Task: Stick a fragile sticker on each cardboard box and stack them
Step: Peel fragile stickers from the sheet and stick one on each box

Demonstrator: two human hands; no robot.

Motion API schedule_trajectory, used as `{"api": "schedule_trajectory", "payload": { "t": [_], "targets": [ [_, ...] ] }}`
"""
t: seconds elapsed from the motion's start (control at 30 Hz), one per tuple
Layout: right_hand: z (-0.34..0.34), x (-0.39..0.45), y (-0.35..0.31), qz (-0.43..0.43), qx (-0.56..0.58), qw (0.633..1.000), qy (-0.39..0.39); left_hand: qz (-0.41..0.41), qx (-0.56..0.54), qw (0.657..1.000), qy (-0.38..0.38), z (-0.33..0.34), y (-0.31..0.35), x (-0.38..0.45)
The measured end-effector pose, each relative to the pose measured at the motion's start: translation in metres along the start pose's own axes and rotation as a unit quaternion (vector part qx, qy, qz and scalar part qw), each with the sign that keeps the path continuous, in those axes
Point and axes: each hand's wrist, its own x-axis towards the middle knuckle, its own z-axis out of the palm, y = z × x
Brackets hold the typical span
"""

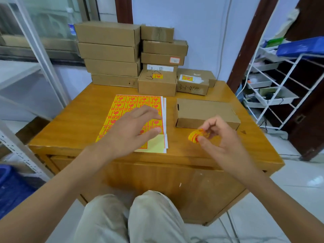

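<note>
My right hand (219,137) pinches a peeled, curling fragile sticker (197,135) between thumb and fingers, just in front of the bare cardboard box (206,111) on the tabletop (87,120). My left hand (133,127), fingers relaxed and spread, rests over the sticker sheet (129,106). I judge the curl risky: adhesive may fold onto itself or land creased.
</note>
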Motion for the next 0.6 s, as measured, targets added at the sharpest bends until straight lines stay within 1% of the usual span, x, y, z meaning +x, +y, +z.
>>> {"api": "schedule_trajectory", "payload": {
  "t": [0.07,0.17,0.27,0.37,0.47,0.6],
  "targets": [
    [-0.006,0.010,0.005,0.001,0.020,1.000,-0.006,0.015,-0.039,0.998,0.036,0.005,0.032,0.018],
    [-0.013,0.024,0.011,0.007,0.062,0.997,-0.035,-0.005,-0.140,0.989,0.044,0.020,0.067,0.049],
    [-0.021,0.033,0.020,0.012,0.101,0.994,-0.043,-0.039,-0.244,0.967,0.067,0.033,0.083,0.076],
    [-0.032,0.041,0.030,0.038,0.114,0.992,-0.026,-0.065,-0.312,0.944,0.091,0.041,0.089,0.094],
    [-0.045,0.054,0.044,0.076,0.132,0.988,0.008,-0.067,-0.349,0.928,0.110,0.045,0.093,0.107],
    [-0.060,0.072,0.061,0.095,0.159,0.982,0.036,-0.062,-0.337,0.933,0.111,0.048,0.092,0.131]
  ]
}}
